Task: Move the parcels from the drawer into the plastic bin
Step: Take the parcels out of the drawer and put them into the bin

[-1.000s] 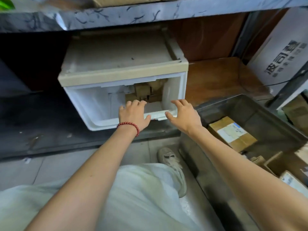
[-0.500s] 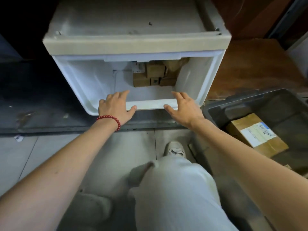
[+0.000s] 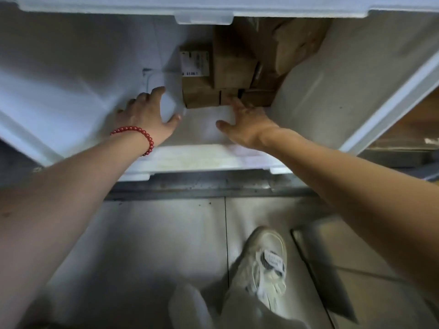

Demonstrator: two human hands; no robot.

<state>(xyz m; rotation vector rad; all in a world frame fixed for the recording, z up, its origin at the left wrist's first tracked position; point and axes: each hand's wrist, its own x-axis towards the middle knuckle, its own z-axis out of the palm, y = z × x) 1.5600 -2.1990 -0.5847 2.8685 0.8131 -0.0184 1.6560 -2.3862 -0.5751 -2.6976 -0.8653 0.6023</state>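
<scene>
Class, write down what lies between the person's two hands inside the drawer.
In the head view, only bare white drawer floor separates the left hand from the right hand; the parcels sit farther back.

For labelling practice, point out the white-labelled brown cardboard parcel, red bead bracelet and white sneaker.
White-labelled brown cardboard parcel (image 3: 194, 64): head view, its label.
Red bead bracelet (image 3: 139, 129): head view, top beads.
White sneaker (image 3: 272, 258): head view, its tongue.
</scene>
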